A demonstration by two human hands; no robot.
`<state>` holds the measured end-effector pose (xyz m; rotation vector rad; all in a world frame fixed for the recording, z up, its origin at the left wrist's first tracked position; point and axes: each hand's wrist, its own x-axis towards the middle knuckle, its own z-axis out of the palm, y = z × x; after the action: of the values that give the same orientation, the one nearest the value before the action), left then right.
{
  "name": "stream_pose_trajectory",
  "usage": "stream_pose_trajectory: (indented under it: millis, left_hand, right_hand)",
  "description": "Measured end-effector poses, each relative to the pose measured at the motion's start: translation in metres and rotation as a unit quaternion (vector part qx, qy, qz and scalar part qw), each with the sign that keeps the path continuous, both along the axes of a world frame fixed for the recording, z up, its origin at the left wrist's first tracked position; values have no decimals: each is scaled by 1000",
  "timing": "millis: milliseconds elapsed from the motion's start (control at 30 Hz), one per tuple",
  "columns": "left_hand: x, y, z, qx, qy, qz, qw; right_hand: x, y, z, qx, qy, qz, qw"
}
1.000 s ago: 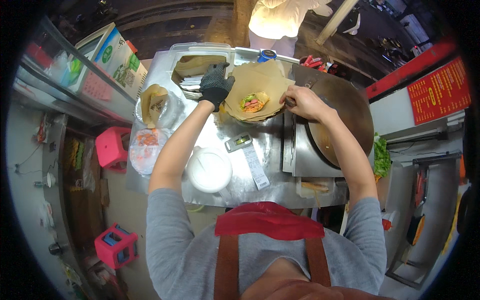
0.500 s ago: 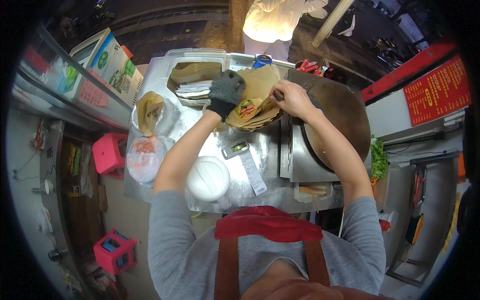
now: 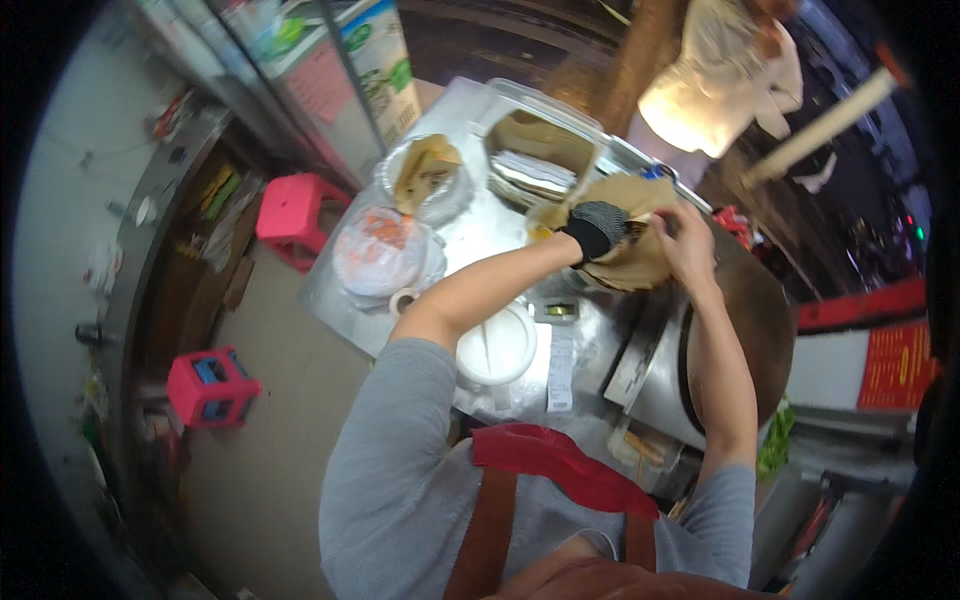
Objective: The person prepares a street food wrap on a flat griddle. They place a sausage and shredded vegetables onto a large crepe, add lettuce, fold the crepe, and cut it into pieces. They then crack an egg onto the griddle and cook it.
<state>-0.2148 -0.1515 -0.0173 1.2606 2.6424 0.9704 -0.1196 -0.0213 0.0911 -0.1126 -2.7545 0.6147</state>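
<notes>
My left hand, in a dark grey knitted glove, bends over a stack of brown paper bags on the steel counter. Its fingers curl down against the paper, and what they grip is hidden. At the right edge of the paper is my bare right hand, fingers bent together and blurred; whatever is in them cannot be made out. The filled wrap does not show clearly now. Behind the left hand, a clear plastic box holds brown paper and white sheets.
A round griddle lies under my right forearm. Nearer me are a white-lidded tub, a small tape dispenser and a paper slip. Bagged food sits left, beside pink stools. Another person stands beyond the counter.
My view has swung, so the counter appears tilted and shifted right. My left hand has come over the paper where the wrap showed. The dark handle in my right hand no longer shows.
</notes>
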Motion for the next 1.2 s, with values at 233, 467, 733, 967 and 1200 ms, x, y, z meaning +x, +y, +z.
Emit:
stream_pose_trajectory:
  millis: [233, 467, 733, 967, 1200]
  left_hand:
    - [-36, -178, 93, 39, 326, 146, 933]
    - [-65, -318, 110, 28, 315, 399, 860]
    - [-156, -322, -45, -119, 130, 392, 903]
    - [-175, -286, -59, -121, 155, 333, 922]
    - [-40, -148, -21, 41, 317, 240, 917]
  right_hand:
    - [102, 33, 59, -193, 148, -52, 969]
    - [220, 109, 38, -385, 179, -238, 873]
    - [314, 136, 12, -562, 266, -368, 691]
    - [460, 156, -7, -514, 497, -550, 431]
    - [690, 107, -132, -321, 736, -582, 128]
